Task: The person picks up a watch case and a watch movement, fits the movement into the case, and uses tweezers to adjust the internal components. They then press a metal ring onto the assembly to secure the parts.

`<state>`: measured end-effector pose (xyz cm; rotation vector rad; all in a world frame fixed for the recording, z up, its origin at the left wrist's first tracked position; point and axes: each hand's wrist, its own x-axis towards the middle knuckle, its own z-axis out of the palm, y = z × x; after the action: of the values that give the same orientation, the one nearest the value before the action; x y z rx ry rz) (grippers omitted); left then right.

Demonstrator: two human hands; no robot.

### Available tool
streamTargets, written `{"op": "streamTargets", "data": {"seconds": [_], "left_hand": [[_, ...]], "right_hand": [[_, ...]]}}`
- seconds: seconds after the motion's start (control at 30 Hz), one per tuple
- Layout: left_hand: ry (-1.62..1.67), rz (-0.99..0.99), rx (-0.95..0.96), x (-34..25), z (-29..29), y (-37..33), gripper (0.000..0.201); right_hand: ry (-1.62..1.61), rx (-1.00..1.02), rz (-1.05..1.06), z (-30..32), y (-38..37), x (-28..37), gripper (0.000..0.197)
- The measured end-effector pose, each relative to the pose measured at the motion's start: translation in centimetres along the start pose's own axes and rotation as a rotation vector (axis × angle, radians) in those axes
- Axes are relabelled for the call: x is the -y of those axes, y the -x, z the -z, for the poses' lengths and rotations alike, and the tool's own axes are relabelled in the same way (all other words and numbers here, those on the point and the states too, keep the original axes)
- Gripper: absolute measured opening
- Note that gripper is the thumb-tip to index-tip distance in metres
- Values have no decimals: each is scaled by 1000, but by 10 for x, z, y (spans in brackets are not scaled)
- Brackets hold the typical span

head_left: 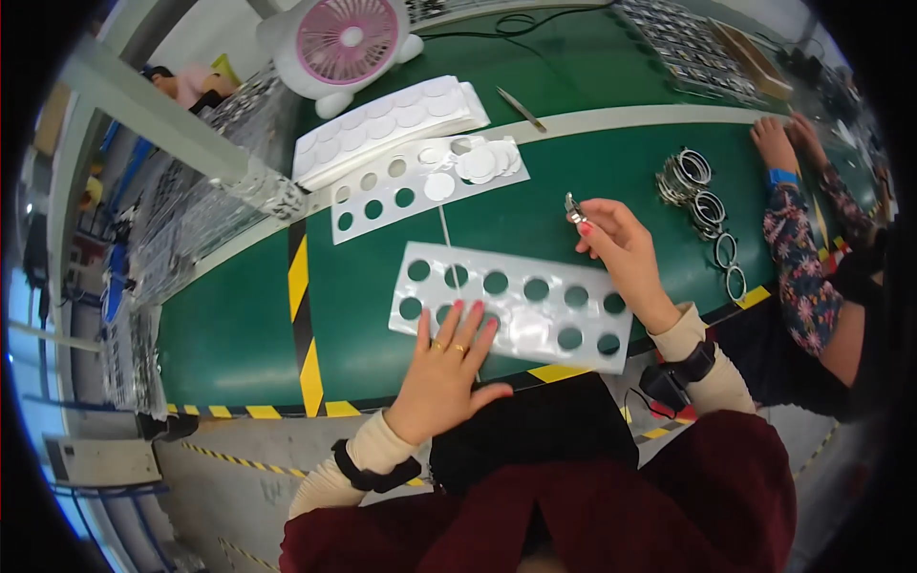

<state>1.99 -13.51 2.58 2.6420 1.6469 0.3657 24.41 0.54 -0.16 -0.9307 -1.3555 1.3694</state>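
Right hand (626, 256): metal part (573, 209). Brown box (776, 84): contents unclear.

The place looks like a factory assembly workshop: a long green workbench (224, 325) edged with yellow-and-black tape (310, 377), massed small metal parts (688, 48), a co-worker (800, 277) alongside, and striped floor markings (234, 459).
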Motion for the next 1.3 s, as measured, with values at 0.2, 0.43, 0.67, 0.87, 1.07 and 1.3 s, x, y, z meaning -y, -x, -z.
{"op": "streamTargets", "data": {"seconds": [0.2,0.43,0.67,0.87,1.07,1.3], "left_hand": [[-95,-289,16,12,1,45,30],[1087,615,-809,83,89,-2,16],[1431,723,-812,138,87,-82,21],[1103,786,-538,213,126,-144,26],[-654,-48,-895,149,128,-205,51],[-284,111,3,268,29,-157,39]], "right_hand": [[-45,22,62,0,3,7,26],[-26,-4,77,1,5,11,25],[-70,-44,94,6,6,8,25],[-116,-22,118,2,1,6,26],[455,-157,277,0,6,13,32],[967,-118,558,-3,6,20,38]]}}
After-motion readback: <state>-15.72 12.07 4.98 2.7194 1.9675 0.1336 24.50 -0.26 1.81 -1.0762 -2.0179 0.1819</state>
